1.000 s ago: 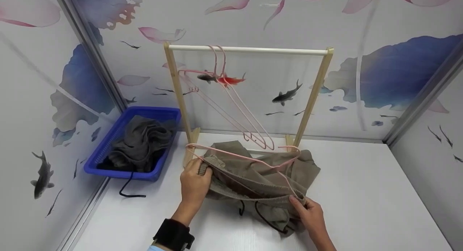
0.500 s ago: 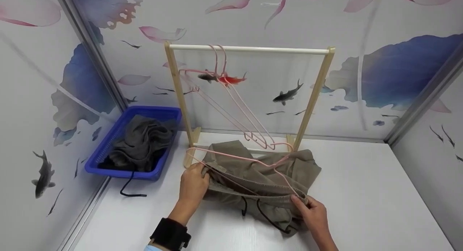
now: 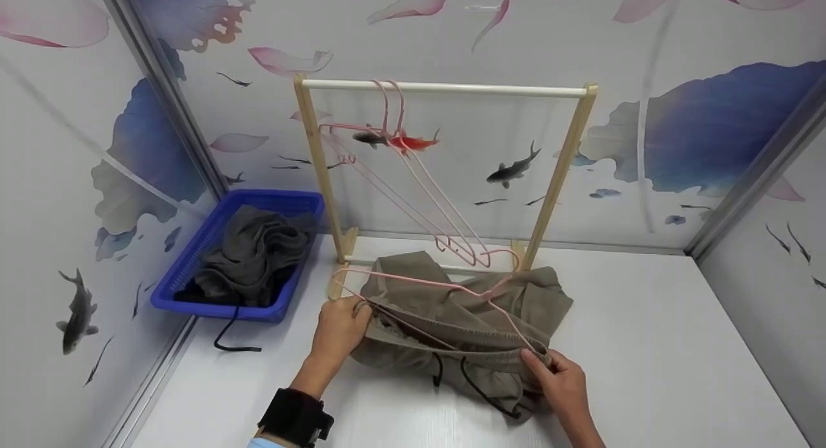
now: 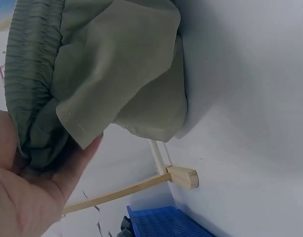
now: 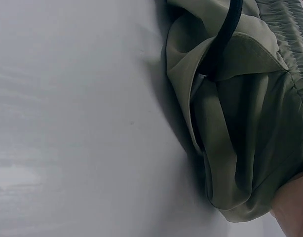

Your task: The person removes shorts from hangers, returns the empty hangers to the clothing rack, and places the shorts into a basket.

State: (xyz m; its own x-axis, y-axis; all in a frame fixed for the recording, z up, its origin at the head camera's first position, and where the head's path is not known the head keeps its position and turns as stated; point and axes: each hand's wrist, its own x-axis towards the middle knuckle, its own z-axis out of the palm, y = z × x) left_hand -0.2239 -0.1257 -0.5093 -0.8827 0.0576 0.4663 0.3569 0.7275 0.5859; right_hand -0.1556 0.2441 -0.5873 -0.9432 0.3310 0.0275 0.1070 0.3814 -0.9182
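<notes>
Olive shorts (image 3: 539, 306) with an elastic waistband lie bunched on the white table, waist opening toward me. My left hand (image 3: 339, 332) grips the left end of the waistband; in the left wrist view its fingers lie behind the gathered cloth (image 4: 33, 74). At the other end, my right hand (image 3: 561, 383) pinches the waistband, thumb on top. A pink wire hanger (image 3: 484, 295) reaches into the waist opening, its right arm running down to the right fingers. Its left end and hook stay outside. A black drawstring (image 5: 228, 29) hangs from the front. Cloth hides most right fingers in the right wrist view.
Behind the shorts stands a wooden rack with a white rod (image 3: 464, 88), where pink hangers (image 3: 400, 109) hang toward the left. A blue basket (image 3: 219, 311) at the left holds a dark grey garment (image 3: 242, 257), its black cord trailing onto the table. Printed panels enclose the table.
My left hand has shifted slightly left and down, drawing the waistband straighter. The hanger's hook side has tipped a little left, its left end slightly lower. The right hand has barely moved.
</notes>
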